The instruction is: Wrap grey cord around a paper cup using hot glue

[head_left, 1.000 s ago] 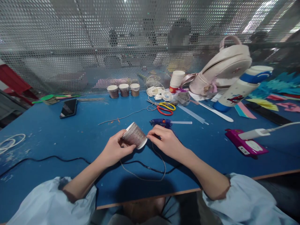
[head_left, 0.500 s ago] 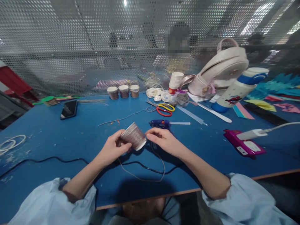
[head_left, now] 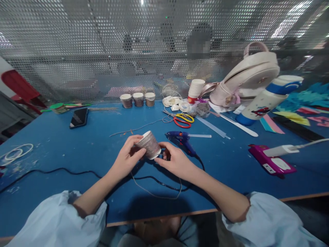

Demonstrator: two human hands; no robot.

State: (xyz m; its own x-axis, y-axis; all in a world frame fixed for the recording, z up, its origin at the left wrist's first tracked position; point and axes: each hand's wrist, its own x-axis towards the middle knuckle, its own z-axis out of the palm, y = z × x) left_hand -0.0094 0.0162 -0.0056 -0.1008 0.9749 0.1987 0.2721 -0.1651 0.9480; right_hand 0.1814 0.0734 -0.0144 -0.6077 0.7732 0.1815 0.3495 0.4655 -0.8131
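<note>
A paper cup (head_left: 149,145) wrapped in grey-brown cord is held tilted above the table's near half. My left hand (head_left: 130,154) is closed around its left side, thumb across the front. At the right end of the cup, my right hand (head_left: 172,158) has its thumb and fingers against the white edge. A loose length of grey cord (head_left: 154,195) hangs in a loop below the hands; where its end runs is hidden by the fingers. Just beyond my right hand lies a blue glue gun (head_left: 181,136) with a clear glue stick in its back.
Behind are scissors (head_left: 183,120), three wrapped cups (head_left: 138,99), a paper cup stack (head_left: 196,90) and grey yarn (head_left: 202,109). A pink backpack (head_left: 246,75), bottle (head_left: 267,99) and purple power strip (head_left: 272,161) stand right. A phone (head_left: 78,117) lies left; a black cable (head_left: 64,169) crosses the table.
My right hand has come in against the cup's right edge, its thumb now under it. The cup has turned slightly in my left hand. The view has shifted a little.
</note>
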